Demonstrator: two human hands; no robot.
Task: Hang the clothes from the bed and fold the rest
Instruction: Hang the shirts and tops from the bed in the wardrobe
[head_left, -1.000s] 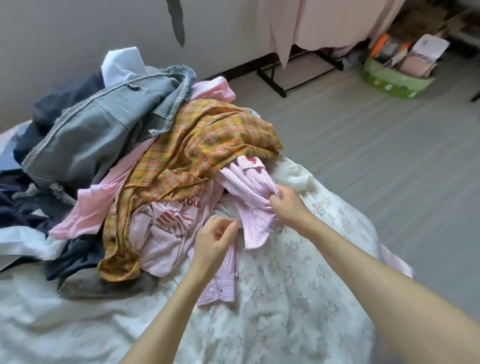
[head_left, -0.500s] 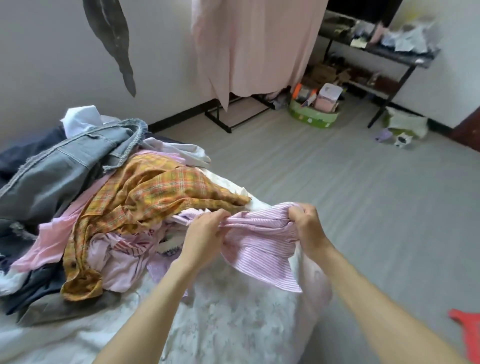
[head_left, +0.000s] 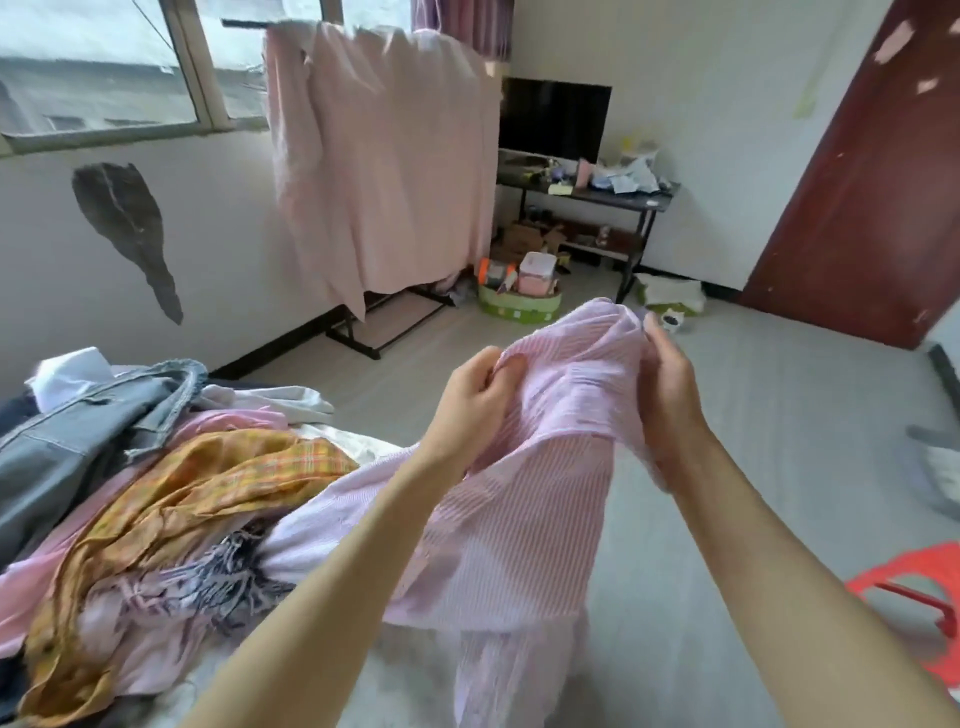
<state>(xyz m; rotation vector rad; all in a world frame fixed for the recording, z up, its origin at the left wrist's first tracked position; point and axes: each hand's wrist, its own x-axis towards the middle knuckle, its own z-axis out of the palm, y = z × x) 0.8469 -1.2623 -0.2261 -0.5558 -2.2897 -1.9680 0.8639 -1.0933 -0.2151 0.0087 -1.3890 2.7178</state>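
**Striped shirt held up over bed edge**

Pink-striped shirt (head_left: 524, 499) is gripped at its top by both hands, L hand (head_left: 475, 400) & R hand (head_left: 670, 395), fingers clenched on fabric. Shirt is raised beside clothes pile (head_left: 156, 493) on bed.

The striped shirt (head_left: 524, 519) runs off the bottom edge, so its hem is out of sight, and its folds cover the fingers (head_left: 511, 364) of the left hand (head_left: 475, 400) past the knuckles. The right hand (head_left: 670, 384) shows only its back; its fingertips are buried in the cloth. Both forearms are cut by the lower edge. The pile of clothes (head_left: 156, 493) is cut by the left edge, and the bed (head_left: 363, 447) beneath it is almost wholly covered. The red stool (head_left: 914, 597) is clipped at the right edge. Items on the far shelf (head_left: 597, 192) are too small and blurred to identify.
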